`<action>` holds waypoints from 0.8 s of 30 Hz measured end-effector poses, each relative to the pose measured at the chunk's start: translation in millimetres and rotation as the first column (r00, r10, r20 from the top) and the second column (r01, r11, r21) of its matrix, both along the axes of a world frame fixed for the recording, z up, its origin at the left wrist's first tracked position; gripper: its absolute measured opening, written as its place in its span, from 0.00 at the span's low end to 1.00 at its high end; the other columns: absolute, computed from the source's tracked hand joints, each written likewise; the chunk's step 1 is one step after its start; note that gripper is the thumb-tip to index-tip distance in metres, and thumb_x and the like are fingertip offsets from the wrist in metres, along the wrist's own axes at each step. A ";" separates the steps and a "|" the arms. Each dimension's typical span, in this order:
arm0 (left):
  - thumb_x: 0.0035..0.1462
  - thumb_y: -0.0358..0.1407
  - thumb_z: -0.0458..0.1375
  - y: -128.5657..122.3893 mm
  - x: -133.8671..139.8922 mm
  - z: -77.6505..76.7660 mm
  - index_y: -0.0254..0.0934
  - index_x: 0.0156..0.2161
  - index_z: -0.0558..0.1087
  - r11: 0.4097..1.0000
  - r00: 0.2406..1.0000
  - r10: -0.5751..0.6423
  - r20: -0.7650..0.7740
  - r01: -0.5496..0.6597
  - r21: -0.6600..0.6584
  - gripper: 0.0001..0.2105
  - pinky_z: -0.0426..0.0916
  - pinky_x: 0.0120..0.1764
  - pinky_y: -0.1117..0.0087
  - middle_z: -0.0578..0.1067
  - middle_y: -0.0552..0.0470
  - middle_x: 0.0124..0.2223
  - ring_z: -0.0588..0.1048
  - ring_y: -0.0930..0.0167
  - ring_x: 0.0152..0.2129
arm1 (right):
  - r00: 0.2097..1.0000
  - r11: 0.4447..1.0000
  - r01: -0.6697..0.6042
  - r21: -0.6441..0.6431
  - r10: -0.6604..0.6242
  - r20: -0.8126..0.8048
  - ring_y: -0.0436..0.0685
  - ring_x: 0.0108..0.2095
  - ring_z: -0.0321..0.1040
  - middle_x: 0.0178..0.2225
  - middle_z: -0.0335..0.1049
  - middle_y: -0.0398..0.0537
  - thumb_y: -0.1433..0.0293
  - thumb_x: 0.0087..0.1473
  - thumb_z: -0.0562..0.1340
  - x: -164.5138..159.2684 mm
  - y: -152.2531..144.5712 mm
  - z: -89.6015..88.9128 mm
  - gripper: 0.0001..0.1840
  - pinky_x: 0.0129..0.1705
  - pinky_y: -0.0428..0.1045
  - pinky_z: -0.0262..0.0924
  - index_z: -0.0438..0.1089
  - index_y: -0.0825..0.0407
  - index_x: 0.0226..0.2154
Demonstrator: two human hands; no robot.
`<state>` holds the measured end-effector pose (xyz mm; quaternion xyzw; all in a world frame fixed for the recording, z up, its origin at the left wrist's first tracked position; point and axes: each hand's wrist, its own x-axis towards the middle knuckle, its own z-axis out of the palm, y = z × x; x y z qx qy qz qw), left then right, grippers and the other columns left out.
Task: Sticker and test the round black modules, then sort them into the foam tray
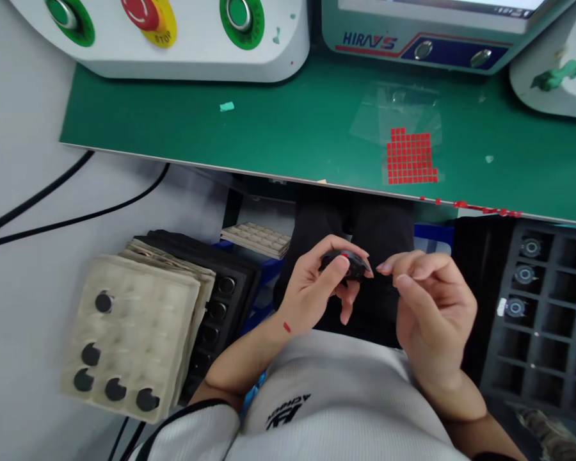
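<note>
- Closest to me was the person's pale grey shirt (345,397), dark lettering on its chest.
- Above the lap, the left hand (317,282) pinched a small, rounded black part (356,267) between thumb and fingers; a spot of red showed on it beside the thumb tip.
- A red scrap (287,327) clung to the left wrist.
- The right hand (434,307) was raised just beside the part, apart from it, with fingers curled and thumb near the forefinger; I couldn't tell whether anything tiny sat between them.
- On the green tabletop (269,141) lay a sheet of red square stickers (409,158), and more red bits (489,210) lined the front edge.
- Behind stood a white control housing (196,61) with a red STOP button (141,13) between two green ones, and right of it a monitor (369,41) with its lower edge in view.
- To the left, a beige tray (144,320) topped a stack, five dark round pieces in its pockets.
- To the right, a black compartment tray (528,333) held three ringed round parts in one column.
</note>
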<state>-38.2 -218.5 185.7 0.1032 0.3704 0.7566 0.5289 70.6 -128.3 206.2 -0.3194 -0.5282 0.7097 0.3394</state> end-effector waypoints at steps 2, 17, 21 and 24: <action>0.64 0.39 0.57 1.1 4.1 0.4 0.35 0.41 0.72 0.998 0.996 0.064 -0.068 -0.064 0.008 0.09 0.63 0.14 0.85 0.74 0.52 0.34 0.64 0.83 0.15 | 1.000 0.999 -0.003 0.044 0.004 -0.015 0.53 0.34 0.69 0.27 0.66 0.41 0.78 0.56 0.62 -1.1 -3.7 -0.9 0.08 0.39 0.51 0.65 0.68 0.48 0.31; 0.67 0.39 0.53 -4.5 11.3 -1.5 0.36 0.46 0.71 0.987 0.816 0.162 -0.555 -0.124 0.105 0.10 0.62 0.21 0.78 0.73 0.54 0.30 0.65 0.80 0.17 | 0.988 0.986 -0.155 -0.066 0.154 -0.019 0.57 0.52 0.71 0.49 0.73 0.46 0.75 0.60 0.60 -3.6 -18.2 6.0 0.13 0.52 0.54 0.70 0.70 0.44 0.45; 0.66 0.38 0.53 -5.2 8.3 1.0 0.36 0.46 0.72 0.973 0.664 0.230 -0.711 -0.180 0.147 0.10 0.72 0.33 0.72 0.77 0.48 0.38 0.75 0.74 0.29 | 0.971 0.965 -0.239 -0.104 0.238 -0.023 0.58 0.54 0.70 0.53 0.73 0.48 0.73 0.61 0.60 -4.3 -22.7 8.9 0.15 0.55 0.58 0.69 0.70 0.43 0.49; 0.66 0.38 0.53 -6.6 5.9 4.0 0.37 0.47 0.71 0.976 0.551 0.200 -0.810 -0.182 0.117 0.10 0.74 0.37 0.71 0.77 0.49 0.38 0.77 0.72 0.34 | 0.966 0.959 -0.258 -0.118 0.256 -0.029 0.60 0.56 0.69 0.53 0.73 0.48 0.72 0.60 0.60 -6.6 -22.1 11.4 0.15 0.59 0.60 0.66 0.71 0.44 0.49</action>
